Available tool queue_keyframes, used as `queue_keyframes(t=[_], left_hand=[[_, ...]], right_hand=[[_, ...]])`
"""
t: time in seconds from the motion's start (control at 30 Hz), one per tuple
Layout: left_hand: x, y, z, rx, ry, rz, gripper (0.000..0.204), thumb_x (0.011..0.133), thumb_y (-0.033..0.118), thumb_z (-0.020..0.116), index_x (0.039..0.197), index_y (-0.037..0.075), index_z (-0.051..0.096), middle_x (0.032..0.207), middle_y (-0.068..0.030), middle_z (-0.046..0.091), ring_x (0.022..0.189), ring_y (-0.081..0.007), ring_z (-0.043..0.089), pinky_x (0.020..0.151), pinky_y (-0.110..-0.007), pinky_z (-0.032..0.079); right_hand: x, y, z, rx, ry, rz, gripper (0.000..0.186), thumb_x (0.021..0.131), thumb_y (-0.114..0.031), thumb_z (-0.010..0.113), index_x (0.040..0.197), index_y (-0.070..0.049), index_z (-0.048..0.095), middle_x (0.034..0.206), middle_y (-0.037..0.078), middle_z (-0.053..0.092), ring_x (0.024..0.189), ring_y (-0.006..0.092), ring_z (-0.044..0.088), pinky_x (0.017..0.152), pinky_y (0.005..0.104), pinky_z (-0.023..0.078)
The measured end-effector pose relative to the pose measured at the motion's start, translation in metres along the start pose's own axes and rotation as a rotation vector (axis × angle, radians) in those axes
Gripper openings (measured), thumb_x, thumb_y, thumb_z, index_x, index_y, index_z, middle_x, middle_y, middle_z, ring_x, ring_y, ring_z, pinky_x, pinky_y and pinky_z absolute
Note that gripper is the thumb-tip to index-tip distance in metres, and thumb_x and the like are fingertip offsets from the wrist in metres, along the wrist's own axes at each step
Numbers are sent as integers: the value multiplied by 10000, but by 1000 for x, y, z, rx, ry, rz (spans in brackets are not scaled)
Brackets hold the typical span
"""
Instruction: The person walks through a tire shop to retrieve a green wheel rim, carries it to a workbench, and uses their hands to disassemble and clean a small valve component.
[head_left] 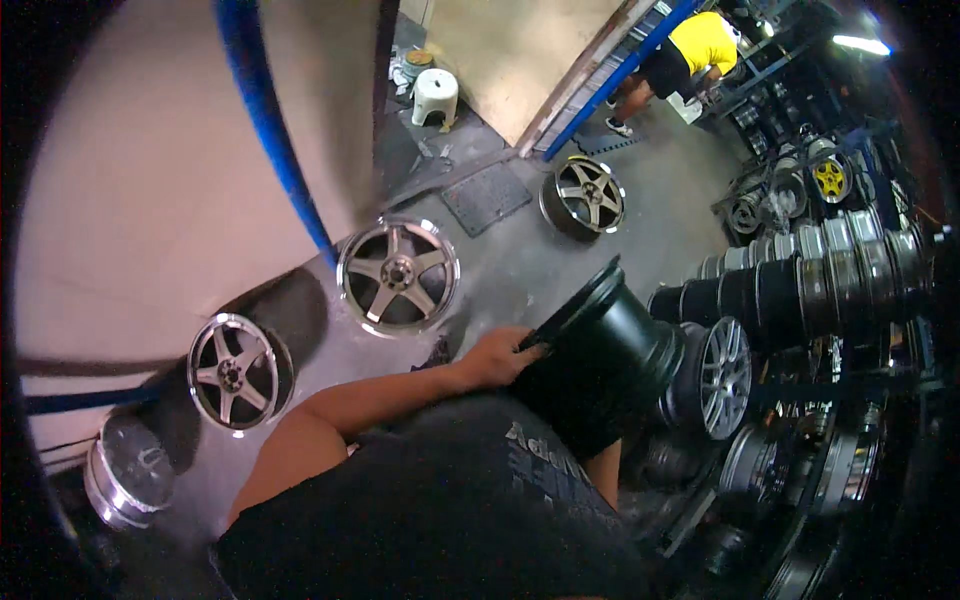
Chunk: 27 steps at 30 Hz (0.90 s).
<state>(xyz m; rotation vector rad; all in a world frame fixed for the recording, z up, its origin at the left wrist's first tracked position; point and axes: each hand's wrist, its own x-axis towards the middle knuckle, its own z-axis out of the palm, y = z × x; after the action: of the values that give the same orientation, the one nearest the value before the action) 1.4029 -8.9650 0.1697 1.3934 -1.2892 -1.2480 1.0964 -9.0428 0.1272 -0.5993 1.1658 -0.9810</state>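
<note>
Rim, black, glossy, deep-barrelled (610,355): I am seeing it being carried at chest height, tilted, its flanged lip pointing far and up, its smooth cylinder catching faint highlights. Left hand (497,357): fingers are curling closed around the rim's near-left lip, gripping it. Right hand: I am only seeing a bare forearm (603,470) showing below the barrel; the hand itself is hidden behind the rim, so I cannot tell how it is set. Black shirt (440,510), soft cloth, is filling the near foreground.

Floor, grey concrete (510,270), rough and stained, is running from near left to far right. Three five-spoke wheels, polished metal with dark insets, are standing on it: one (398,275) leaning at the pale wall, just left of the held rim; one (238,372) further left and nearer; one (585,195) farther off, beside a dark ribbed mat (485,197). Chrome rim (128,470), flat-faced, is lying at the near left. Blue tube (265,120) is curving down the pale wall.

Rack at right: bare barrels, dark and silvery (800,280), are sitting packed side by side; a silver multi-spoke wheel (722,378) is sitting just right of the held rim. Yellow-centred wheel (829,178) is standing far right. White plastic stool (435,95) is standing far off. Person in yellow shirt (700,45) is bending over at the far end.
</note>
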Motion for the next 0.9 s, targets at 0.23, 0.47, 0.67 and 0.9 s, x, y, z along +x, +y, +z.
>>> queue_keyframes(t=[0.23, 0.47, 0.67, 0.9], left_hand=[[158, 39, -49, -13, -27, 55, 423, 937, 426, 546, 1113, 54, 642, 978, -222, 662, 935, -378, 637, 816, -444, 472], [305, 31, -85, 107, 54, 117, 373, 940, 380, 546, 1066, 42, 640, 963, -227, 654, 920, -400, 622, 796, -467, 472], [425, 20, -137, 150, 203, 35, 375, 944, 366, 526, 1103, 41, 620, 989, -242, 641, 942, -423, 601, 824, -485, 462], [484, 27, -221, 82, 528, -53, 381, 940, 360, 532, 1103, 27, 619, 1010, -243, 632, 977, -421, 593, 854, -479, 451]], right_hand=[[130, -81, 43, -14, 29, -12, 462, 985, -469, 399, 1149, -89, 604, 932, 43, 660, 784, 177, 616, 676, 364, 526], [279, -131, 96, -44, -20, 21, 461, 984, -470, 400, 1144, -89, 605, 931, 44, 660, 782, 179, 617, 676, 366, 527], [444, -179, 177, -133, -171, 79, 460, 983, -470, 402, 1140, -89, 606, 930, 45, 660, 780, 180, 618, 675, 368, 529], [593, -210, 334, -249, -398, 144, 460, 982, -471, 403, 1135, -88, 608, 929, 47, 660, 777, 182, 620, 674, 370, 530]])
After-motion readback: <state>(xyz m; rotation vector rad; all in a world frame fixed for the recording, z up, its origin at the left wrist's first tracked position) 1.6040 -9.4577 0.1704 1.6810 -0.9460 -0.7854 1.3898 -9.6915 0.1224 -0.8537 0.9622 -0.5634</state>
